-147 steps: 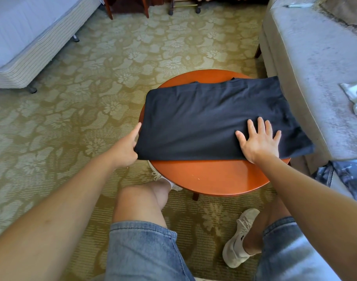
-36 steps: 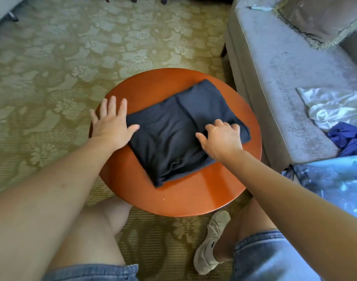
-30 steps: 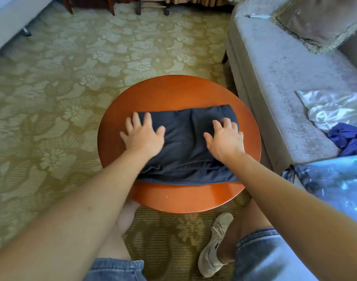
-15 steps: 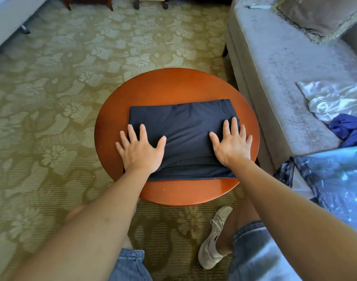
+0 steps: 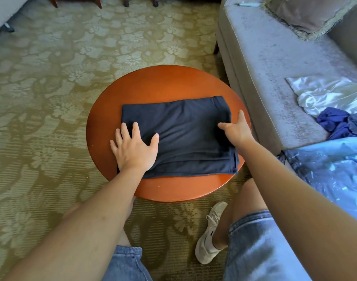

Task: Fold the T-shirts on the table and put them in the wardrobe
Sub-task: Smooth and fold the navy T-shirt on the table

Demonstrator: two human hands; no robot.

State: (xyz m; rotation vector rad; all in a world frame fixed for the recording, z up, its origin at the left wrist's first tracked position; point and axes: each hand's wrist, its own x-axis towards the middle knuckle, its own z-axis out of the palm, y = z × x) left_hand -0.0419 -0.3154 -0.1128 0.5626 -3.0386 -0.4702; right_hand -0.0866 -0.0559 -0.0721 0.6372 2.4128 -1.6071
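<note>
Straight, spread fingers [image 5: 135, 128] of the left hand [image 5: 134, 148] are pressing the folded T-shirt [image 5: 185, 130] flat, probably pinning it, while the right hand [image 5: 237, 131], fingers unclenched, is squaring its right edge on the table [image 5: 163, 84].

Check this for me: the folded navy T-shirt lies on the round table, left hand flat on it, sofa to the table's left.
Wrong on one point: the head view shows the sofa to the right of the round table, not its left. The folded navy T-shirt does lie there, left hand flat on it.
</note>
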